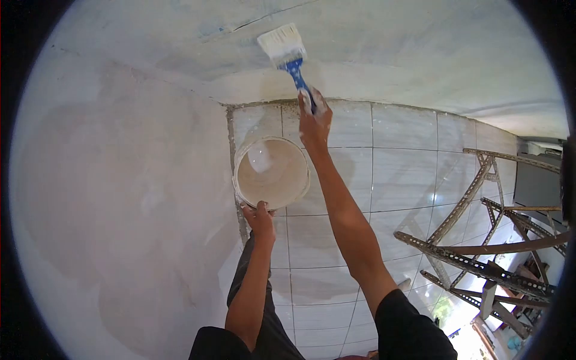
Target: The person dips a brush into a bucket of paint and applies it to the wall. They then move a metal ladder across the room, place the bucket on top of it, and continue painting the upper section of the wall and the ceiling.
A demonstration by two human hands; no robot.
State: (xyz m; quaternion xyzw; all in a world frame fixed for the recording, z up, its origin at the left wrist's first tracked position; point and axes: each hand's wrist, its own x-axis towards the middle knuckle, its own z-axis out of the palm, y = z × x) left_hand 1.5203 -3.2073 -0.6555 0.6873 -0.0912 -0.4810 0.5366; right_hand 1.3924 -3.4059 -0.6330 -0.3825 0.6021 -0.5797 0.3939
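A wide paint brush (294,66) with a blue handle and whitish bristles is held in my right hand (315,120), its bristles up against the pale wall (360,42). White paint marks the handle and my fingers. Lower and to the left, my left hand (260,221) grips the near rim of a round bucket (273,173). Pale paint coats the inside of the bucket, and a whitish patch shows at its upper left.
A perforated metal frame (474,270) stands at the right, with a grey object (537,180) behind it. White floor tiles (402,174) with a few paint drops lie below. Another pale wall (132,198) rises close on the left, meeting the first at a corner.
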